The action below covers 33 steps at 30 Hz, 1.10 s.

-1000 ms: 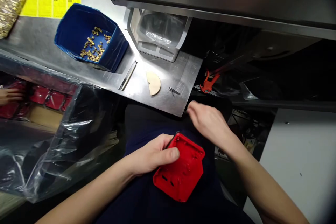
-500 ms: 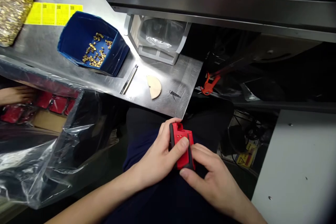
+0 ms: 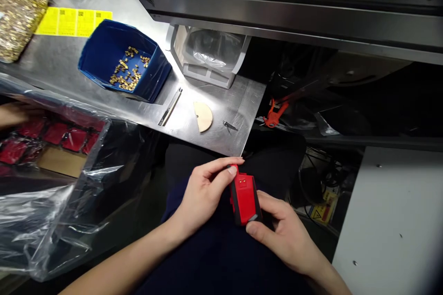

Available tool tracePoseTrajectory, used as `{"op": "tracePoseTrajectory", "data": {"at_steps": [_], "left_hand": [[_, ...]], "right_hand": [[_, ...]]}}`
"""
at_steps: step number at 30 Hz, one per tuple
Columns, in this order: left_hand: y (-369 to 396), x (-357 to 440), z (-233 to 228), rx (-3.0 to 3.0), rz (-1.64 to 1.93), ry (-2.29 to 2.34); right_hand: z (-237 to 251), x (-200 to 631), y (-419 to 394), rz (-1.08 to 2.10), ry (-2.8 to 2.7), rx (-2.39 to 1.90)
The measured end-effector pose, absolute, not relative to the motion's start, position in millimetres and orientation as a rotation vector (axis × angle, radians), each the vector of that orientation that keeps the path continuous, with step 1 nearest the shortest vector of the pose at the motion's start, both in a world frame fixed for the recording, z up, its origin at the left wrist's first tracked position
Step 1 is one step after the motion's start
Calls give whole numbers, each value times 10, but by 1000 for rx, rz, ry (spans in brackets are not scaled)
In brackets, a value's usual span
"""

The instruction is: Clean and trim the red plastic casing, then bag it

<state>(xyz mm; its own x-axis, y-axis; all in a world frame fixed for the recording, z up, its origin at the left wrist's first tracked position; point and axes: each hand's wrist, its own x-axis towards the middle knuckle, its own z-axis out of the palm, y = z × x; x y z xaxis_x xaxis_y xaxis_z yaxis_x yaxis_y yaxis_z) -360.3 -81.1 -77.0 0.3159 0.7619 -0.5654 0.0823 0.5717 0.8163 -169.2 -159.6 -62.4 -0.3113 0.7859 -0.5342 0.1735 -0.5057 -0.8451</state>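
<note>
Over my lap I hold a red plastic housing with black edges (image 3: 246, 198), two small brass-coloured dots showing near its upper end. My left hand (image 3: 204, 193) pinches the top end between thumb and fingers. At the lower right corner, my right hand (image 3: 285, 230) grips the same housing, its thumb on the bottom edge and its fingers along the side. Beyond it on the metal bench (image 3: 221, 136) lie a nail clipper (image 3: 230, 125), a pale half-round disc (image 3: 203, 116) and a slim pen-like tool (image 3: 170, 107).
A blue bin (image 3: 104, 55) holds small brass pieces; a grey bin (image 3: 207, 76) contains a clear bag. At left, another person's hand (image 3: 17, 114) reaches into a plastic-lined box (image 3: 100, 147) of red parts. An orange clamp (image 3: 275, 113) hangs right of the bench corner.
The red housing has turned to show a flatter face. My left thumb has moved from its middle to its top end. The other person's hand has shifted up and left.
</note>
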Motion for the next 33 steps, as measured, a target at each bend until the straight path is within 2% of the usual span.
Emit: {"op": "tracePoseTrajectory", "data": {"at_steps": [4,9,16,23,33], "left_hand": [[-746,-3515,-959,722,504,1282],[-721,-3545,-1227,455,433,1113],[-833,-3735,-1151,893,478,760],[-910,-3686,-1220,1228,405,911],[-936,-3835,-1257,1141,363,795]], "right_hand": [[-639,-1753,-1576,1841,-1263,-1530],[-691,-1779,-1600,1833,-1051,-1539],[-741,-1746,-1566,1919,-816,-1456],[-802,-1793,-1497,1905,-737,-1519],[-846,-1769,-1499,1954,-695,-1484]]}}
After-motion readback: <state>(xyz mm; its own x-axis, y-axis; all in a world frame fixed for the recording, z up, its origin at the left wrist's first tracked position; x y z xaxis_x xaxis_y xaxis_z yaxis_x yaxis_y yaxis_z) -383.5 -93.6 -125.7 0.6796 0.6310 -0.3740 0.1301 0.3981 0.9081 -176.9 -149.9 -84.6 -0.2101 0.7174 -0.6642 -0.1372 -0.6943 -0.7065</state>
